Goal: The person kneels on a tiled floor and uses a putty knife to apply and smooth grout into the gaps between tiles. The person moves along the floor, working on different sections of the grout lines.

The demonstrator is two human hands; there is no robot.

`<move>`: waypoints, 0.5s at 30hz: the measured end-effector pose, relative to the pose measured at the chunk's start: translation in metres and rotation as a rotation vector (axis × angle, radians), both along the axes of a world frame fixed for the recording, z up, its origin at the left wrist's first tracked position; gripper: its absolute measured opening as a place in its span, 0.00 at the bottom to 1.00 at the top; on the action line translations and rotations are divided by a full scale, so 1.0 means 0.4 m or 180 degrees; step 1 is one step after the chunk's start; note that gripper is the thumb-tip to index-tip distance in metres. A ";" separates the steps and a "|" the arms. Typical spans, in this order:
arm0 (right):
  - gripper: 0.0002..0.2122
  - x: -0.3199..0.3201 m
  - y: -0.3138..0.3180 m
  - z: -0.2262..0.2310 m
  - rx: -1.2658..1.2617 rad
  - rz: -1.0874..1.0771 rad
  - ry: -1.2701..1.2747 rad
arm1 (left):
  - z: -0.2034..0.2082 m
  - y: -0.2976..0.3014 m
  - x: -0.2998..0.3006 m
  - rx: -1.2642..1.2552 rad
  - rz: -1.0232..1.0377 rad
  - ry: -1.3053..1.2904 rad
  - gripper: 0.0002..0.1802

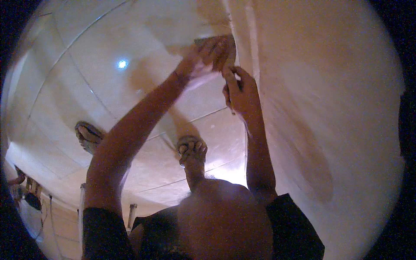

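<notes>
Resting left hand (210, 55) over a dark flat piece (232, 48), wall (299, 86) to its right.
Right hand (243, 93) curls just beside; I cannot tell what either grasps.

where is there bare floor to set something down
Bare floor spreads left of the left hand, beyond the left foot; a smaller patch lies between the right foot and right hand. Crowded around both hands, by the wall.

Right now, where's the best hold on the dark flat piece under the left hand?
I'd pinch the dark flat piece by its exposed left corner, coming in from the floor side: the left hand covers its middle, and the pale wall sits close along its right edge. Can't tell whether that corner lifts off the floor.
</notes>
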State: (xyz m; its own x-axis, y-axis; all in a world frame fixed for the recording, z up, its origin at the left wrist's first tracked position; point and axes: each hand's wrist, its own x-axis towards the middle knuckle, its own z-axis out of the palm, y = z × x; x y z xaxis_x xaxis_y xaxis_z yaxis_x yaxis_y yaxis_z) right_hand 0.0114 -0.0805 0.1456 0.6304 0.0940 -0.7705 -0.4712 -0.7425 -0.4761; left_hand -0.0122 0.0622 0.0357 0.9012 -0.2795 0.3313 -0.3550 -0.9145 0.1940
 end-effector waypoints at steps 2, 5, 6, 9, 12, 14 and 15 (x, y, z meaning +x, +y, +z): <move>0.17 -0.056 -0.030 0.023 -0.0116 -0.0107 0.0183 | -0.005 -0.047 -0.076 -0.0123 -0.0055 0.0074 0.26; 0.17 -0.061 -0.047 0.033 -0.0102 -0.0149 0.0307 | 0.023 -0.080 -0.090 -0.0259 -0.0067 0.0218 0.27; 0.17 -0.036 -0.023 0.057 -0.0031 -0.0288 0.0442 | 0.017 -0.077 -0.075 -0.0416 -0.0013 0.0087 0.27; 0.16 0.022 0.043 0.074 0.0055 -0.0470 0.0513 | 0.004 -0.029 0.004 -0.0361 0.0061 -0.0310 0.27; 0.17 0.027 0.062 0.084 -0.0051 -0.0487 0.0557 | 0.010 -0.016 -0.001 -0.0362 -0.0013 0.0048 0.27; 0.17 0.019 0.067 0.087 -0.0140 -0.0394 0.0511 | 0.002 -0.011 -0.010 -0.0481 -0.0011 0.0114 0.26; 0.17 0.013 0.066 0.083 -0.0168 -0.0300 0.0427 | 0.000 -0.009 -0.008 -0.0594 0.0022 0.0114 0.26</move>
State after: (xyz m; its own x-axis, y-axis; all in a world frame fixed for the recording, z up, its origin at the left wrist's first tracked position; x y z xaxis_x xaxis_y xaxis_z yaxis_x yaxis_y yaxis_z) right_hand 0.0165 -0.0541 0.1788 0.5257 -0.0034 -0.8507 -0.5966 -0.7144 -0.3658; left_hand -0.0155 0.0588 0.0357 0.9150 -0.2099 0.3445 -0.3386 -0.8638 0.3730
